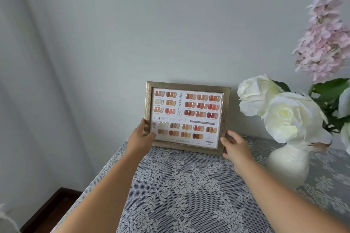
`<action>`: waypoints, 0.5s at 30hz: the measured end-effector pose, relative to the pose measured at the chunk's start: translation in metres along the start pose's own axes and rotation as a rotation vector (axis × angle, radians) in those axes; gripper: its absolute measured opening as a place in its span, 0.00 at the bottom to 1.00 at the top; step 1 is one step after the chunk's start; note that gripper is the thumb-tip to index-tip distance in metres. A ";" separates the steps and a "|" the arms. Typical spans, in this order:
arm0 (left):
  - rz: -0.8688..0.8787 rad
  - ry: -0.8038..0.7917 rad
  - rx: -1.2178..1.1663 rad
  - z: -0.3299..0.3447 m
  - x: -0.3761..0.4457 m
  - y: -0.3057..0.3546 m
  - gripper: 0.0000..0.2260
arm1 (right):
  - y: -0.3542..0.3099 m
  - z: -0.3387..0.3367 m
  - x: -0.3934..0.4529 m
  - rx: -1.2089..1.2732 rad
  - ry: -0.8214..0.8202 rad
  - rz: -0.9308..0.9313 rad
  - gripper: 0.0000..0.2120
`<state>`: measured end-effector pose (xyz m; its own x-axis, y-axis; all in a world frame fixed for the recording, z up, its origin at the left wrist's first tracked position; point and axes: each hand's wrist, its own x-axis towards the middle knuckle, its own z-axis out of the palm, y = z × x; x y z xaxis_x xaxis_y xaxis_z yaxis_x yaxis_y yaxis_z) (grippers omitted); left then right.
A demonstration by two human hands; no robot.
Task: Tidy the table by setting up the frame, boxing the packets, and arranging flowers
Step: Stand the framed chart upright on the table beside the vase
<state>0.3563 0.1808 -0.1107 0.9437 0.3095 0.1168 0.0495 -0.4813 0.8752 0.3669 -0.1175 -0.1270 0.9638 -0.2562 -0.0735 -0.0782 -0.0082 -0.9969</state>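
Observation:
A gold-edged picture frame [186, 116] holding a chart of nail colour swatches stands upright at the back of the table, close to the wall. My left hand [142, 137] grips its lower left edge, thumb on the front. My right hand [234, 145] is at the frame's lower right corner with fingers loosely spread, touching or just off the edge. White roses [280, 111] and a pink flower spray [322, 39] stand in a white vase [288, 164] to the right of the frame. No packets or box are in view.
The table [189, 195] wears a grey lace cloth and its left edge runs diagonally down to the lower left. A dark wooden piece [51, 208] sits below that edge. A pale curtain [37, 81] hangs on the left, a plain wall behind.

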 end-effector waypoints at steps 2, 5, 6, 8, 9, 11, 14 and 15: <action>-0.011 -0.015 -0.015 -0.001 -0.003 -0.002 0.26 | 0.000 -0.001 -0.001 -0.067 0.008 -0.013 0.19; -0.017 -0.046 0.001 -0.001 -0.013 0.000 0.29 | 0.001 -0.003 -0.007 -0.206 -0.001 -0.037 0.19; -0.019 -0.044 0.012 -0.001 -0.017 0.002 0.33 | 0.001 -0.004 -0.011 -0.256 -0.011 -0.047 0.19; -0.007 -0.006 0.073 -0.003 -0.028 0.006 0.37 | -0.003 -0.007 -0.021 -0.339 -0.036 -0.069 0.19; 0.021 0.019 0.105 -0.004 -0.034 0.007 0.38 | -0.005 -0.010 -0.026 -0.365 -0.051 -0.081 0.18; 0.106 0.034 0.136 -0.007 -0.050 0.011 0.35 | -0.013 -0.017 -0.039 -0.392 -0.066 -0.104 0.18; 0.214 -0.015 0.170 -0.011 -0.083 0.022 0.32 | -0.025 -0.035 -0.063 -0.355 -0.066 -0.147 0.15; 0.245 -0.043 0.190 -0.012 -0.095 0.026 0.31 | -0.028 -0.043 -0.073 -0.364 -0.077 -0.167 0.14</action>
<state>0.2637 0.1484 -0.0939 0.9478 0.1329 0.2898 -0.1242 -0.6834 0.7194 0.2883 -0.1400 -0.0921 0.9862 -0.1491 0.0725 0.0089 -0.3891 -0.9211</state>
